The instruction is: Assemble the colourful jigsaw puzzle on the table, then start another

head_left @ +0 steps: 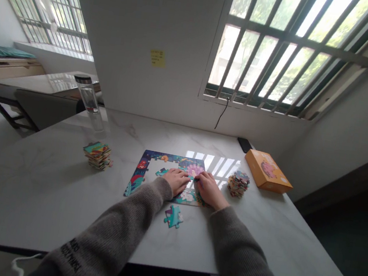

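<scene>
Resting across the right half of a partly filled jigsaw puzzle (143,164), both hands work close together on a marbled white table (58,202). The puzzle lies near the middle of the tabletop, with its colourful border laid along the left and far sides and a pale gap inside. The left hand (177,182) is palm down over the middle of the puzzle, its fingers stretched toward the right; whether they pinch anything cannot be told. The right hand (209,189) reaches in from the right edge with bent fingers, fingertips on or just above a patch near the pink design; its grip is also hidden. A teal piece (161,171) sits inside the gap, just left of the left hand. Between the forearms, on the near side of the puzzle, lies a teal and purple loose section (174,216), apart from the border.

One stack of pieces (97,157) stands well to the left, and a smaller pile (238,184) is just beyond the right hand. Farther right are an orange box (267,171) and, near its far corner, a black phone (244,145). A clear bottle (88,95) with a dark lid stands at the far left. On the wall are a yellow sticky note (157,58) and a barred window (277,55).
</scene>
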{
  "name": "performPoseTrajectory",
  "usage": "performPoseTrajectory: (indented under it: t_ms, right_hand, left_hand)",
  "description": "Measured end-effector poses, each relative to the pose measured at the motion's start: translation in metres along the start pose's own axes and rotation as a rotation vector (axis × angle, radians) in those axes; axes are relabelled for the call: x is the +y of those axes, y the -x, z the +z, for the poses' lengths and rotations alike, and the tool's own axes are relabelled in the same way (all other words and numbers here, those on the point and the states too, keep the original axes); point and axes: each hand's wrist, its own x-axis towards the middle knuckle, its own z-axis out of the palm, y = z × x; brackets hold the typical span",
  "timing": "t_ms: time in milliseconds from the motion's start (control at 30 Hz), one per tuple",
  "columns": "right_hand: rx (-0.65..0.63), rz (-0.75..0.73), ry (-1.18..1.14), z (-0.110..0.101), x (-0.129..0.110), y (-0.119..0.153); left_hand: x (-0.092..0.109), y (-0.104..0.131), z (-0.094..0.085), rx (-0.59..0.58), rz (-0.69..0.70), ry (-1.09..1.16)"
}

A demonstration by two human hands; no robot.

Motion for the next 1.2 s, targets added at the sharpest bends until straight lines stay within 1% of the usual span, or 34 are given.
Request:
performPoseTrajectory:
  t_ms: [200, 333, 400, 500, 567, 633, 733, 833, 1000, 1200]
  right_hand:
    - [-0.01, -0.01, 0.018, 0.001, 0.0, 0.002]
    - [0.005, 0.005, 0.047, 0.0, -0.004, 0.005]
    - [0.036, 0.012, 0.062, -0.003, -0.012, 0.008]
    - [0.064, -0.012, 0.041, -0.009, -0.035, 0.016]
    - [0.036, -0.055, -0.018, -0.012, -0.056, 0.026]
    - [-0.05, -0.128, -0.084, -0.014, -0.075, 0.038]
    - [-0.142, -0.17, -0.11, -0.016, -0.093, 0.054]
    - [-0.189, -0.145, -0.095, -0.017, -0.097, 0.062]
    - [-0.246, -0.088, -0.137, -0.021, -0.1, 0.06]
    - [-0.284, -0.104, -0.202, -0.024, -0.105, 0.06]
  left_hand:
    - [0.001, 0.002, 0.002, 0.013, -0.011, 0.039]
    - [-0.001, 0.005, -0.006, 0.037, -0.035, 0.084]
    - [-0.004, 0.006, -0.012, 0.061, -0.046, 0.093]
    - [-0.009, 0.01, -0.019, 0.068, -0.055, 0.081]
    - [-0.013, 0.014, -0.022, 0.073, -0.051, 0.075]
    - [-0.016, 0.02, -0.025, 0.097, -0.05, 0.082]
    - [-0.018, 0.028, -0.027, 0.131, -0.056, 0.114]
    - [-0.018, 0.032, -0.027, 0.155, -0.064, 0.148]
    - [-0.021, 0.031, -0.023, 0.17, -0.053, 0.161]
    - [-0.022, 0.031, -0.024, 0.168, -0.025, 0.159]
